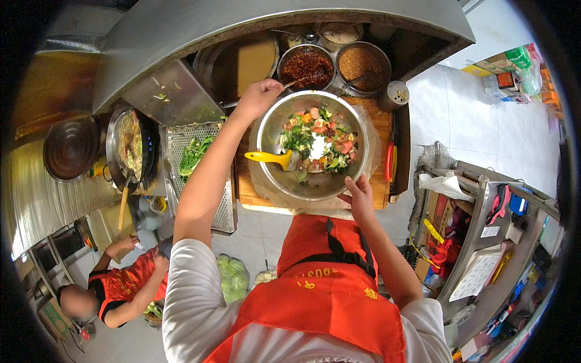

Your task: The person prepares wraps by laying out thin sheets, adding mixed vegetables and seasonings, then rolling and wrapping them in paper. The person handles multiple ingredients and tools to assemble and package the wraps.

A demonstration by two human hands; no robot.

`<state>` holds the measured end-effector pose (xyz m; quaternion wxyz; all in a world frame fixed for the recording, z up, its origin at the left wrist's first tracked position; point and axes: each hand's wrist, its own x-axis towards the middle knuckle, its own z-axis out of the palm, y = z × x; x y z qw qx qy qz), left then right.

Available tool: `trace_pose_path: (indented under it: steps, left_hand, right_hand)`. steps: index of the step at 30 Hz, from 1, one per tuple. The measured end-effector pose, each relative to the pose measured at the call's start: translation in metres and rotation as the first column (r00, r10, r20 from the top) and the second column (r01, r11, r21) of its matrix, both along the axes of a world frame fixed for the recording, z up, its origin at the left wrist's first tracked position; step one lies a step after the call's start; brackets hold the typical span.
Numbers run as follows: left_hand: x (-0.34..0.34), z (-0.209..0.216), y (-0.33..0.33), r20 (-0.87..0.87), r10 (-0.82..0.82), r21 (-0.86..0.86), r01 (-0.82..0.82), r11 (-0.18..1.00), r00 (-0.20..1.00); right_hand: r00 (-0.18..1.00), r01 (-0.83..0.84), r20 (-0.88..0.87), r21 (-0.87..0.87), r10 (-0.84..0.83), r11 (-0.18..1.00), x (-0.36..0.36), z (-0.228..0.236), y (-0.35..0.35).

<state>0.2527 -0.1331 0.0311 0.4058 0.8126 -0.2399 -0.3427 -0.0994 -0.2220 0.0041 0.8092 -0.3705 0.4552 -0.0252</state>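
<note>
1 spoon (296,82) pinched in my closed left hand (260,98), chili (304,64) just beyond it, metal bowl (273,125) held at the rim by my half-curled right hand (361,198)

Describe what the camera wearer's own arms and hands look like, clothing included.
The left hand and right hand are bare, with no gloves or wristbands visible. The left sleeve and right sleeve are white and short, leaving both forearms uncovered.

Your steel bowl (275,126) stands upright at centre frame, part-filled with chopped mixed vegetables (331,158); a yellow-handled tool (266,157) lies across its left rim. At upper centre, your thin-handled utensil (296,82) dips into dark-red sauce (307,63).
</note>
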Motion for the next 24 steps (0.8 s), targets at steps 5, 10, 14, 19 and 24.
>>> trace_pose_path:
  steps: [5, 10, 14, 19, 24]
  left_hand:
    - [-0.024, 0.022, 0.031, 0.143, -0.036, -0.024, 0.040, 0.999, 0.989]
    - [-0.077, 0.064, 0.049, 0.376, -0.157, 0.023, 0.160, 0.987, 0.913]
    - [-0.095, 0.063, 0.057, 0.547, -0.175, -0.034, 0.231, 0.972, 0.819]
    - [-0.097, 0.060, 0.062, 0.628, -0.195, -0.028, 0.272, 0.962, 0.753]
    - [-0.097, 0.055, 0.059, 0.726, -0.200, -0.044, 0.335, 0.941, 0.658]
  right_hand:
    - [1.000, -0.012, -0.018, -0.011, 0.012, 1.000, -0.001, -0.007, 0.000]
    - [0.999, 0.020, 0.027, -0.004, -0.020, 1.000, -0.001, -0.007, 0.001]
    - [1.000, 0.024, -0.003, -0.010, -0.024, 1.000, 0.000, -0.009, 0.001]
    - [1.000, 0.009, -0.012, -0.012, -0.009, 1.000, 0.000, -0.008, 0.001]
    - [0.999, 0.031, 0.029, -0.010, -0.031, 0.999, -0.001, -0.010, 0.001]
